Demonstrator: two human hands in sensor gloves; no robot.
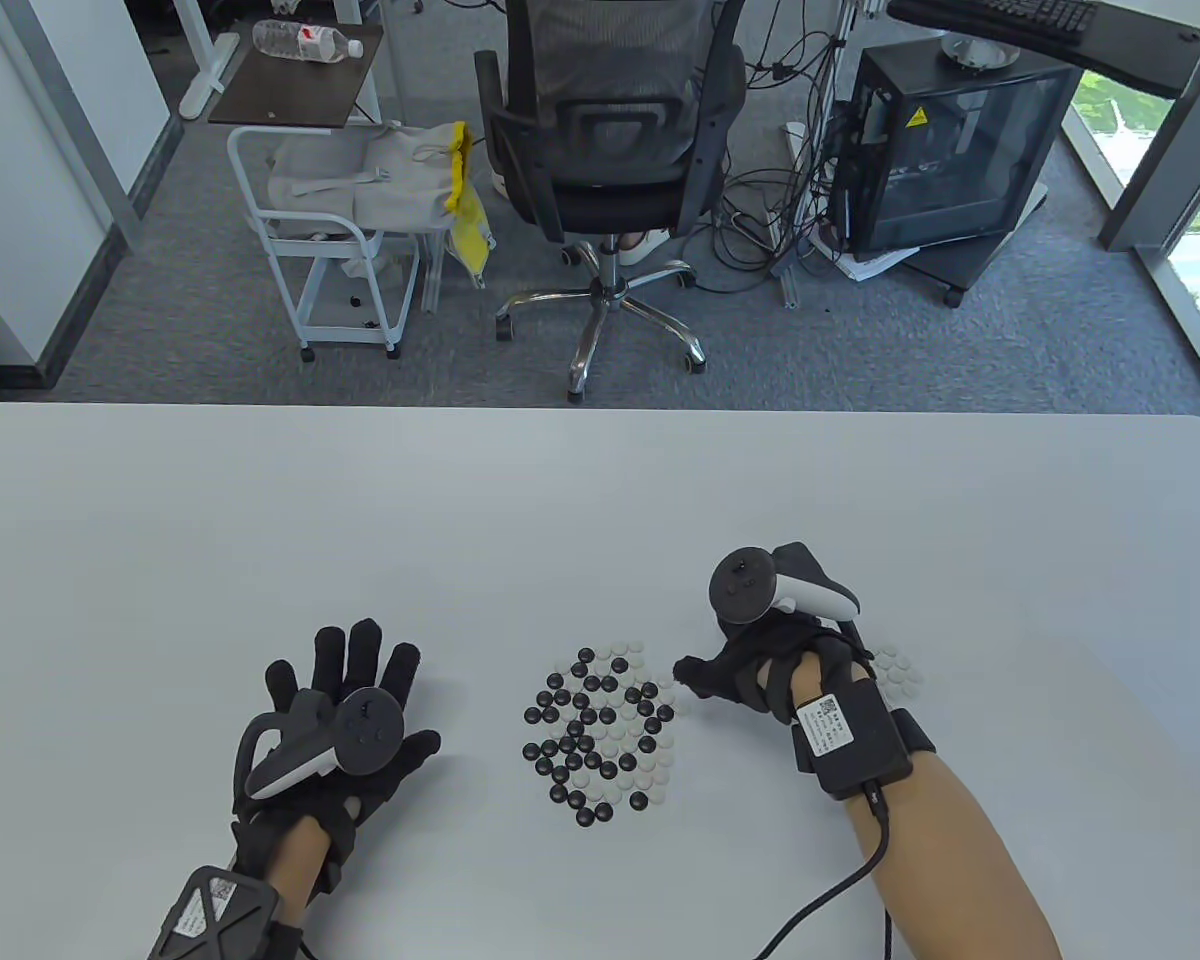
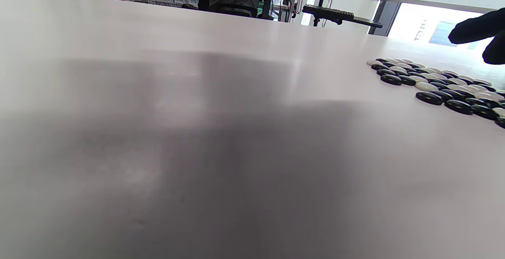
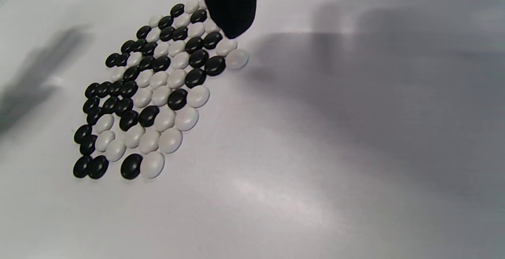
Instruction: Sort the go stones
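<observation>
A mixed pile of black and white Go stones (image 1: 600, 735) lies flat on the white table (image 1: 600, 500); it also shows in the left wrist view (image 2: 434, 87) and the right wrist view (image 3: 154, 89). My right hand (image 1: 705, 680) reaches to the pile's right edge, and one gloved fingertip (image 3: 230, 14) hangs right at a white stone (image 3: 226, 47) there. It holds nothing that I can see. A small group of white stones (image 1: 895, 670) lies just right of that hand, partly hidden by it. My left hand (image 1: 355, 690) rests flat on the table left of the pile, fingers spread.
Beyond the table's far edge stand an office chair (image 1: 600, 150), a white cart (image 1: 330, 230) and a computer case (image 1: 950, 150). Bare tabletop stretches behind and to both sides of the stones.
</observation>
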